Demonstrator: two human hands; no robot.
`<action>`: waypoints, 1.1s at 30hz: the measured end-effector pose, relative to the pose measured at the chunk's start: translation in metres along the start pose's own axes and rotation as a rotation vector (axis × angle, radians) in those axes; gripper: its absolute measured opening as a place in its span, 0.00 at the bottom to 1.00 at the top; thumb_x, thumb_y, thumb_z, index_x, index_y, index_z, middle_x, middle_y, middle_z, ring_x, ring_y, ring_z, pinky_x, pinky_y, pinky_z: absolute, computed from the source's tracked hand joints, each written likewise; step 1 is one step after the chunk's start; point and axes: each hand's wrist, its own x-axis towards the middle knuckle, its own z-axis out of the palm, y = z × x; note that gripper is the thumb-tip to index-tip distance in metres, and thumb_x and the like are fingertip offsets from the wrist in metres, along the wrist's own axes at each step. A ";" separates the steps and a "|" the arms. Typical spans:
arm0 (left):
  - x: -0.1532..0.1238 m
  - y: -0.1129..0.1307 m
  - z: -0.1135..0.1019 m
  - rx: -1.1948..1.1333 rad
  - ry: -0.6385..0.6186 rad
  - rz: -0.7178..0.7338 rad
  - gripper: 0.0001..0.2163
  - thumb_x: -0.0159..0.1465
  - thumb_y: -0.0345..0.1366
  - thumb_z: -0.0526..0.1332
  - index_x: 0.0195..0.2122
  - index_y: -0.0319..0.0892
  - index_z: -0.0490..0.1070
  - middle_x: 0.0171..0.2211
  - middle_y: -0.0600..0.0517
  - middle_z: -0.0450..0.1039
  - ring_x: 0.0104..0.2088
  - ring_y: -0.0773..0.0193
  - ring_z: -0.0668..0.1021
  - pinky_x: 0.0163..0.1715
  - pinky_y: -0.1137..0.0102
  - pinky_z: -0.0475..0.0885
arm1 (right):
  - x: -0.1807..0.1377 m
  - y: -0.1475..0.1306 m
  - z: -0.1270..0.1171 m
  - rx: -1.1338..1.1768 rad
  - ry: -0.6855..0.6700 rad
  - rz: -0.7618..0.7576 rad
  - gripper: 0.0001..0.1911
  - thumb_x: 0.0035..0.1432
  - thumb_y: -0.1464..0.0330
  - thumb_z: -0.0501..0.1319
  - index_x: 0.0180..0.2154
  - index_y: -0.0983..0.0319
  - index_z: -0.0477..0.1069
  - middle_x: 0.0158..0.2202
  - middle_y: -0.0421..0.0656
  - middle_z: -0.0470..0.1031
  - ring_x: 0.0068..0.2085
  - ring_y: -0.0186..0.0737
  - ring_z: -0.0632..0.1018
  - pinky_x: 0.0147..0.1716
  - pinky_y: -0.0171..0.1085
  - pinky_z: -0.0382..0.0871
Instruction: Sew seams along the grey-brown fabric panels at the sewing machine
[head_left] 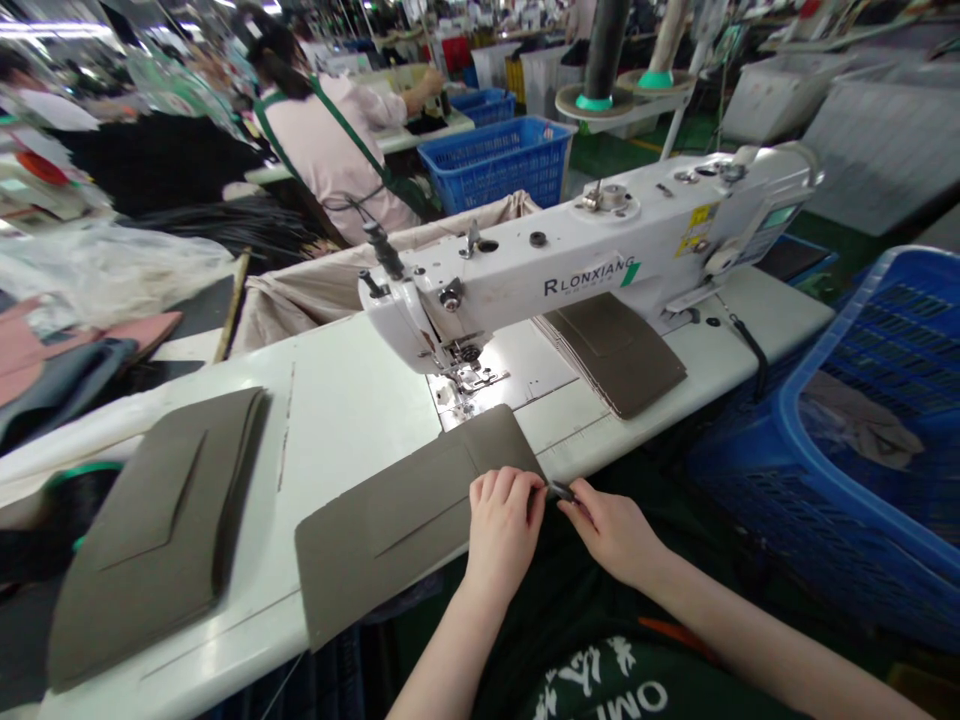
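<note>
An olive-brown fabric panel point(405, 510) with a slit lies in front of the sewing machine point(600, 250), reaching over the table's near edge. My left hand point(504, 525) is closed on the panel's right corner, fingers curled over its edge. Just to the right, my right hand point(611, 530) pinches a small dark object point(561, 491) at that corner; its kind is mostly hidden by the fingers. Beyond my hands, the needle and presser foot point(461, 385) stand over the lit metal plate, close to the panel's far edge.
Stacks of similar panels lie on the table at left point(150, 520) and under the machine arm point(615, 355). A blue plastic basket point(795, 420) stands at right. Another blue basket point(499, 165) and a seated co-worker point(337, 150) are behind the machine, with thread cones point(604, 60) above.
</note>
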 end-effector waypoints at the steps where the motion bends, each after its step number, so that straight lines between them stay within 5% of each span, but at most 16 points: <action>1: 0.002 0.001 0.000 0.002 -0.006 0.007 0.03 0.66 0.34 0.58 0.37 0.44 0.70 0.36 0.50 0.71 0.39 0.59 0.71 0.45 0.60 0.63 | 0.000 0.000 -0.001 0.001 -0.001 0.002 0.10 0.68 0.62 0.48 0.36 0.58 0.61 0.27 0.38 0.72 0.27 0.38 0.75 0.26 0.34 0.56; 22: 0.012 0.005 -0.013 -0.041 -0.113 -0.055 0.03 0.63 0.31 0.58 0.32 0.43 0.68 0.32 0.52 0.70 0.37 0.60 0.72 0.42 0.63 0.66 | 0.006 0.001 -0.004 0.037 -0.033 -0.020 0.11 0.69 0.61 0.47 0.35 0.58 0.60 0.26 0.37 0.71 0.28 0.38 0.74 0.27 0.34 0.56; 28: -0.001 -0.053 -0.068 -0.100 -0.135 -0.109 0.08 0.68 0.38 0.53 0.36 0.45 0.69 0.38 0.51 0.72 0.43 0.61 0.73 0.45 0.65 0.68 | 0.003 0.010 -0.007 0.050 0.015 0.022 0.11 0.69 0.60 0.48 0.34 0.58 0.59 0.24 0.35 0.68 0.26 0.37 0.73 0.26 0.34 0.56; 33: -0.021 -0.118 -0.090 0.183 -0.067 -0.247 0.22 0.66 0.48 0.55 0.58 0.46 0.62 0.56 0.47 0.66 0.56 0.53 0.69 0.58 0.57 0.62 | 0.001 0.006 -0.002 0.063 -0.006 -0.016 0.10 0.68 0.61 0.49 0.34 0.57 0.58 0.23 0.35 0.67 0.24 0.36 0.71 0.24 0.33 0.54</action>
